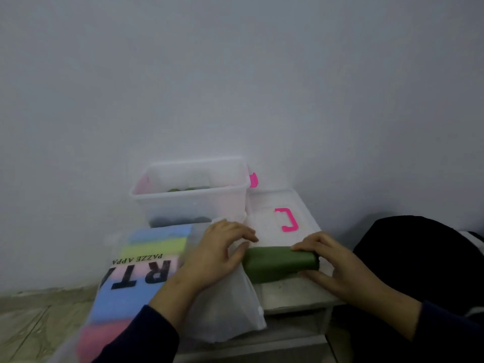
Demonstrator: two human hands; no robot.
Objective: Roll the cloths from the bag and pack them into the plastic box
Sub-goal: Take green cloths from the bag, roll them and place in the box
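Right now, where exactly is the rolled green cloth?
In the head view, the rolled green cloth lies lower centre-right between the left hand and right hand, before the box lid.
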